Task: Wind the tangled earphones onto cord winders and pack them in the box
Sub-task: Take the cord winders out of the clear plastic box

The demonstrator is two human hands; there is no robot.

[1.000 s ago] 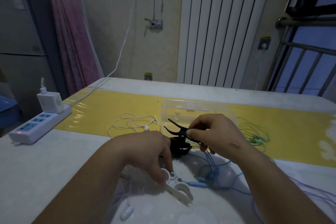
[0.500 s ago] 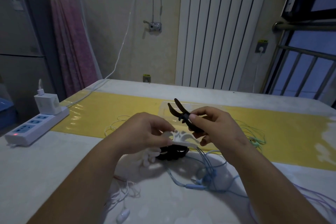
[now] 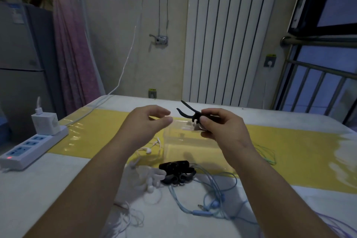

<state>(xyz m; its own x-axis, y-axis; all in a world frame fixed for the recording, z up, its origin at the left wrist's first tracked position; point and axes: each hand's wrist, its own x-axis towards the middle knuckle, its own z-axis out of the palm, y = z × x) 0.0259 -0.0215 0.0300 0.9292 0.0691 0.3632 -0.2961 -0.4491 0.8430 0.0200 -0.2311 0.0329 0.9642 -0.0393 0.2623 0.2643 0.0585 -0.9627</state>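
Up above the worktop (image 3: 38, 189), the right hand (image 3: 222, 129) pinches a black winder (image 3: 188, 114) over the clear box (image 3: 185, 141). The left hand (image 3: 143, 123) hovers just left of it, fingers relaxed, holding nothing. Nearer lie spare winders (image 3: 176, 170) and tangled blue earphones (image 3: 212, 203); white earphones (image 3: 150, 149) lie left of the box.

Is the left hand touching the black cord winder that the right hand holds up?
Apart. The head view shows a clear gap between the left hand and the prongs of the black cord winder; only the right hand grips it.
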